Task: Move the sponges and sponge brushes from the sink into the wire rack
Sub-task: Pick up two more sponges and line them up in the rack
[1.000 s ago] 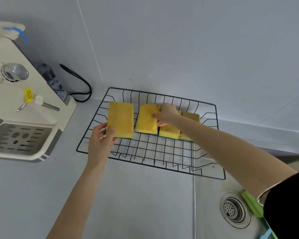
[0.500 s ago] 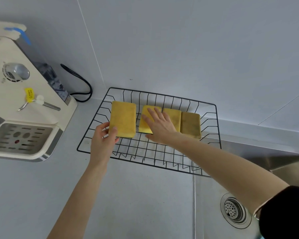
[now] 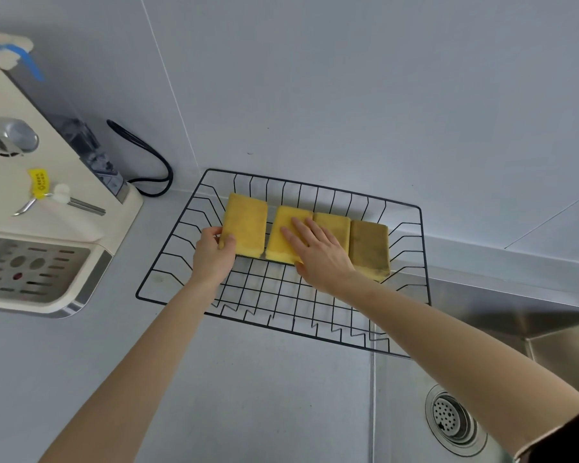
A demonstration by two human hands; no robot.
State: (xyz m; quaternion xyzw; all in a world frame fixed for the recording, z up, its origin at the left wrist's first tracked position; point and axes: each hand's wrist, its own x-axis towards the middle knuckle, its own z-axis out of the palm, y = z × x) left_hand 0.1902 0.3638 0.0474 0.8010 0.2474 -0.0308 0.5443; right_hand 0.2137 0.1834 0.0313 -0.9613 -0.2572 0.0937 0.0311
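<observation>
A black wire rack [image 3: 167, 297] sits on the grey counter against the wall. Several yellow sponges lie side by side along its back. My left hand [image 3: 213, 257] grips the near left corner of the leftmost sponge [image 3: 248, 220]. My right hand [image 3: 318, 252] rests flat, fingers spread, on the second sponge [image 3: 283, 235] and partly covers the third sponge [image 3: 334, 225]. The rightmost sponge [image 3: 370, 247] is darker and brownish. No sponge brush shows.
A cream coffee machine [image 3: 44, 208] with a drip tray stands at the left, its black cable [image 3: 147, 155] looping behind. The steel sink [image 3: 548, 329] with its drain [image 3: 451, 417] lies at the lower right. The rack's right end overhangs the sink edge.
My right hand let go of the second sponge and now lies flat on top of it. The green item seen by the drain a second ago is out of view.
</observation>
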